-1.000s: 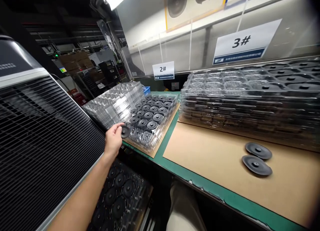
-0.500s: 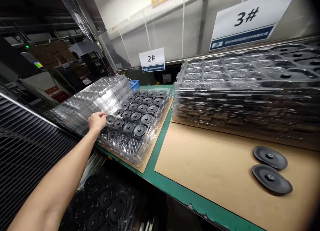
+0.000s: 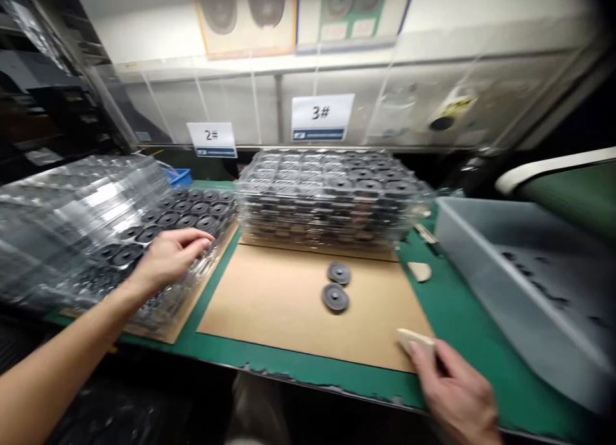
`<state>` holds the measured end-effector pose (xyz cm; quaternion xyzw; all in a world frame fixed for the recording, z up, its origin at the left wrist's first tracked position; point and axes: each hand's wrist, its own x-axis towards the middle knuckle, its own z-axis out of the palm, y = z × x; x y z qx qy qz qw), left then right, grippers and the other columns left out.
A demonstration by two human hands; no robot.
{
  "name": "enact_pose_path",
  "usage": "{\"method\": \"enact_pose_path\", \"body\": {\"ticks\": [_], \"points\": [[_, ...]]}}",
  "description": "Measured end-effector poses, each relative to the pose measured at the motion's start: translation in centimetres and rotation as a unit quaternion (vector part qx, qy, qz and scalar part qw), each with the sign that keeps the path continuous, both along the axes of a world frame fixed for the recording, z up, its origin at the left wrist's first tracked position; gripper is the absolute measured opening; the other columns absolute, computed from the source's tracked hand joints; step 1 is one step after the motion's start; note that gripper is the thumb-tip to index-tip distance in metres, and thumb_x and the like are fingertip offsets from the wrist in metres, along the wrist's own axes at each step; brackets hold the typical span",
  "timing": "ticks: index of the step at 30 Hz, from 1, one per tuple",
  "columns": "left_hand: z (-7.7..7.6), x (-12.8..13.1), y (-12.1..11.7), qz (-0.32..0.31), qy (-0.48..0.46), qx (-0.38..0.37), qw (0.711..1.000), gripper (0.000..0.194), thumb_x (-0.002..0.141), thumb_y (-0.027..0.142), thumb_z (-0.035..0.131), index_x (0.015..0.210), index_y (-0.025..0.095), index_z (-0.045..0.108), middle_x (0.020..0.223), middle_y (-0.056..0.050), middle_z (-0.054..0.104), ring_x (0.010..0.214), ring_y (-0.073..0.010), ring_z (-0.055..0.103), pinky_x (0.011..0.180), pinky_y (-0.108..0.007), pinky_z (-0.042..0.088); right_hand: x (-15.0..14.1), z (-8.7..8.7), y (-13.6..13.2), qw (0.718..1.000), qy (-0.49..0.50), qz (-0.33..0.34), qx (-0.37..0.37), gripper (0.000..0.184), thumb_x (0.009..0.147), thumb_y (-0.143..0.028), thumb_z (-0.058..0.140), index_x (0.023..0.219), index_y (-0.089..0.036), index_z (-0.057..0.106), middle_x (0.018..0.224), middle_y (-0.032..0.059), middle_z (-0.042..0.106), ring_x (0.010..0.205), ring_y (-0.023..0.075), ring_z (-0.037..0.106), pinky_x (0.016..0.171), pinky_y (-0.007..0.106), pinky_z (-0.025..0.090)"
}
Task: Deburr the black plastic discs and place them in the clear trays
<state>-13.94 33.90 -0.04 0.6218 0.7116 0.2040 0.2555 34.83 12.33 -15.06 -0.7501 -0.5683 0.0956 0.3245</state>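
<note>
extended forward over a clear tray (image 3: pixel 163 315), a person's left hand (image 3: pixel 174 255) appears, through blur, to press thumb and fingertip together; the right hand (image 3: pixel 459 388) clamps a pale wedge (image 3: pixel 414 340), two dark discs (image 3: pixel 335 297) lying between the hands.

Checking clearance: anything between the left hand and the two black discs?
Nothing visible stands between the left hand and the two black discs; the tray edge, green tabletop and cardboard sheet lie below. The stacked trays stand behind the discs.
</note>
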Motion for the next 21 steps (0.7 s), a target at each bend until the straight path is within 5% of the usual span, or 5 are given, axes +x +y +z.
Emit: {"method": "enact_pose_path", "body": {"ticks": [3, 7, 9, 16, 21], "points": [[-4.9, 10.8, -2.2, -0.140, -0.070, -0.071, 0.985, 0.042, 0.087, 0.053, 0.059, 0.103, 0.018, 0.078, 0.095, -0.005, 0.072, 0.084, -0.0175, 0.067, 0.079, -0.027, 0.052, 0.3, -0.1, 0.3, 0.997, -0.064, 0.020, 0.035, 0.033, 0.099, -0.048, 0.058, 0.086, -0.018, 0.065, 0.075, 0.0041, 0.059, 0.064, 0.0160, 0.055, 0.064, 0.029, 0.042], [-11.5, 22.4, -6.2, -0.161, -0.024, -0.017, 0.987, 0.076, 0.089, 0.062, 0.056, 0.140, 0.006, 0.062, 0.131, -0.020, 0.060, 0.127, -0.0338, 0.053, 0.112, -0.045, 0.039, -0.7, 0.1, 0.3, 0.994, -0.086, 0.025, 0.064, 0.030, 0.102, -0.042, 0.054, 0.084, -0.018, 0.061, 0.080, 0.0042, 0.061, 0.069, 0.0167, 0.059, 0.066, 0.028, 0.041], [-13.1, 25.6, -8.3, -0.157, -0.014, 0.021, 0.987, 0.066, 0.092, 0.054, 0.053, 0.137, 0.006, 0.064, 0.141, -0.021, 0.052, 0.134, -0.0368, 0.044, 0.118, -0.048, 0.029, -0.9, 0.1, 0.2, 0.993, -0.089, 0.021, 0.070, 0.030, 0.103, -0.040, 0.052, 0.082, -0.018, 0.059, 0.080, 0.0042, 0.060, 0.070, 0.0174, 0.060, 0.067, 0.028, 0.041], [-12.5, 26.4, -13.8, -0.087, -0.139, 0.024, 0.986, 0.039, 0.094, 0.044, 0.048, 0.123, 0.020, 0.059, 0.127, -0.011, 0.063, 0.120, -0.0264, 0.057, 0.107, -0.039, 0.041, -0.8, 0.5, 0.4, 0.996, -0.048, 0.032, 0.065, 0.030, 0.102, -0.039, 0.049, 0.083, -0.018, 0.059, 0.080, 0.0051, 0.061, 0.072, 0.0191, 0.062, 0.066, 0.030, 0.044], [-13.8, 25.5, -20.3, 0.051, -0.306, -0.048, 0.949, 0.054, 0.085, 0.064, 0.050, 0.113, 0.019, 0.059, 0.121, -0.014, 0.068, 0.116, -0.0277, 0.064, 0.105, -0.038, 0.046, -5.9, 3.3, -4.5, 0.996, 0.055, 0.065, 0.038, 0.030, 0.098, -0.041, 0.053, 0.080, -0.021, 0.066, 0.078, 0.0059, 0.065, 0.067, 0.0170, 0.064, 0.057, 0.025, 0.048]]}}
